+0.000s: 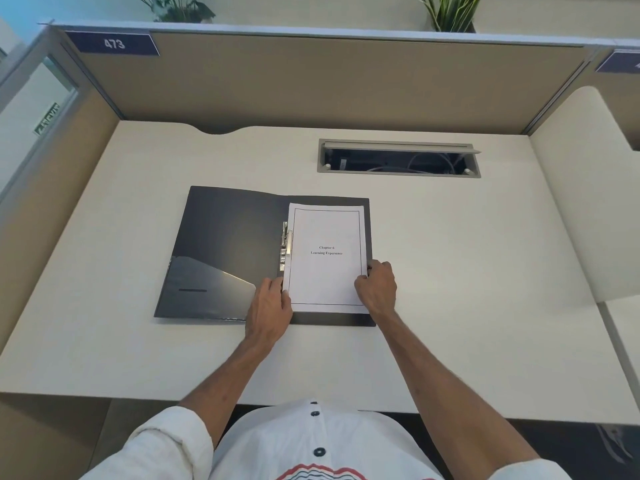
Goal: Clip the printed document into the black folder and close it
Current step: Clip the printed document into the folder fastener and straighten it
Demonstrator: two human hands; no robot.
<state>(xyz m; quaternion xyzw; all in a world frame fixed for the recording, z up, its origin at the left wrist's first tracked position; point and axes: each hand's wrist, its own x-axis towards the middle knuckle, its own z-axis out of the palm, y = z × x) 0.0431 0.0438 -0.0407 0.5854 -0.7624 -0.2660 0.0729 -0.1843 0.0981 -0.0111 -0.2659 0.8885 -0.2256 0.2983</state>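
The black folder point(225, 244) lies open flat in the middle of the desk. A white printed document point(327, 271), its title page up, rests on the folder's right half. Along the spine, a metal clip point(285, 245) sits at the paper's left edge. My left hand point(272, 304) presses on the document's lower left corner, near the spine. My right hand point(377, 284) grips the paper's right edge near the bottom, fingers curled over it.
A cream desk point(450, 271) sits between beige partition walls point(311, 81). An open cable tray point(398, 159) is cut into the desk behind the folder. A clear pocket point(207, 282) covers the folder's lower left inside cover. Plants stand behind the partition.
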